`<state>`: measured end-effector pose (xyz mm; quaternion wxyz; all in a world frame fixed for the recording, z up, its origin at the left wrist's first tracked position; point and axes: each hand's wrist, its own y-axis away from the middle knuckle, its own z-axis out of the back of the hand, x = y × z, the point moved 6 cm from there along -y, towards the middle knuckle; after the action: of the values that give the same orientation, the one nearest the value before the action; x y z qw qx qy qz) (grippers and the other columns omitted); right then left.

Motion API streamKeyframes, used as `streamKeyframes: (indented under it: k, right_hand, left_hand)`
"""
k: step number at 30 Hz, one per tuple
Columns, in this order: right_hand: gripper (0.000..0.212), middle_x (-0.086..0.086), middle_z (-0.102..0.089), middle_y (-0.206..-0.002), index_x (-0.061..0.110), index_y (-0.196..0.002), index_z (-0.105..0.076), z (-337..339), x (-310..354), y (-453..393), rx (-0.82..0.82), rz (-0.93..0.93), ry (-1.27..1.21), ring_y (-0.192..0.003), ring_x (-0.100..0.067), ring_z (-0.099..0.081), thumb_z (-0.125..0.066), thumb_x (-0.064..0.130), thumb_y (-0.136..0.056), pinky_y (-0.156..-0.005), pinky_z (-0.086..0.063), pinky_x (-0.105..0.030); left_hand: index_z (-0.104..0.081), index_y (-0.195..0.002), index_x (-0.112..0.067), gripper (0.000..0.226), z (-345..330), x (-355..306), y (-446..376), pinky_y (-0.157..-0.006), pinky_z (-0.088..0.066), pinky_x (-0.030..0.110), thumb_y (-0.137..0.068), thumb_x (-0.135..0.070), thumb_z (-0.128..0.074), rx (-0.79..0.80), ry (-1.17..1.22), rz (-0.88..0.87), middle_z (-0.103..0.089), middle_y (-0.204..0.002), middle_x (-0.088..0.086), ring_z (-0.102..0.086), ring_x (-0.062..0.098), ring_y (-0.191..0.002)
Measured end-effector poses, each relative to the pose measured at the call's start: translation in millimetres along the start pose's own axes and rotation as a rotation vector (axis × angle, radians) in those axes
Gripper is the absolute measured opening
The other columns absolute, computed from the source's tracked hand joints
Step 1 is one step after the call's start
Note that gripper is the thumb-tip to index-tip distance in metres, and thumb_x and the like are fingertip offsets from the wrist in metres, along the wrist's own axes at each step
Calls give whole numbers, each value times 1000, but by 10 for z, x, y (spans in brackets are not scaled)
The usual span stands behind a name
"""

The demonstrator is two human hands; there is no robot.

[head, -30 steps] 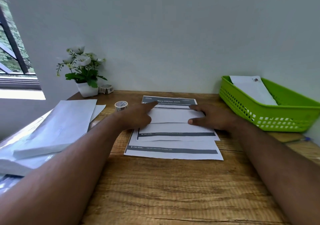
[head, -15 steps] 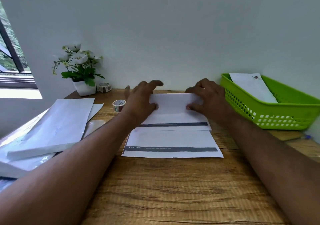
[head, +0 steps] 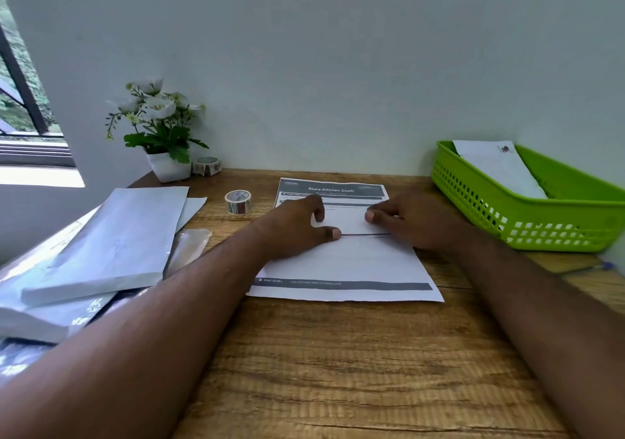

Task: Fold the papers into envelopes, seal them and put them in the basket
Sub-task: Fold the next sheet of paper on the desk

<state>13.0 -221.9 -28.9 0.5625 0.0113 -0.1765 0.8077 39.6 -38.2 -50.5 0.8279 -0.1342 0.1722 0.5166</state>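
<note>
Both hands, left hand (head: pixel 297 232) and right hand (head: pixel 409 222), press flat-fingered on the printed paper (head: pixel 345 262) at frame centre. A tape roll (head: pixel 238 201) stands left of it and a green basket (head: pixel 541 222) right. The hands hide the paper's fold edges.

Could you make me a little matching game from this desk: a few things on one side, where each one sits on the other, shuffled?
Things:
1. tape roll
2. flower pot
3. white envelope
4. printed paper

Places:
A. inside the green basket
B. under both hands, left hand and right hand
C. far left corner, by the wall
D. on the bare desk just left of the printed paper

Pairs: 1-D, 2-C, 3-A, 4-B
</note>
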Motion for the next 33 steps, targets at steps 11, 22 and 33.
streamKeyframes:
  k: [11,22,33]
  right_hand:
    - [46,-7,-41,-149,15,-142,-39,-463,91,-174,198,-129,-22,-137,-23,-35,-34,36,-102,-114,-26,-37]
    - [66,3,-27,-156,27,-149,-29,-486,96,-184,296,-93,-29,-142,-18,-28,-32,61,-92,-117,-23,-38]
    - [62,7,-12,-160,26,-151,-19,-473,65,-177,328,-127,3,-147,-14,-14,-32,53,-97,-119,-13,-36]
  left_hand:
    - [-7,-154,-34,58,-142,-50,-45,-118,1,47,-102,-48,-28,208,-177,11,0,-162,-10,3,20,-149]
    - [-12,-155,-26,65,-84,-328,-40,-115,13,52,-97,-15,-38,58,-195,-41,-1,-163,-2,11,21,-149]
    - [19,-151,-26,74,-249,-201,-101,-116,-15,36,-101,-24,-35,212,25,75,-23,-159,10,-23,29,-145]
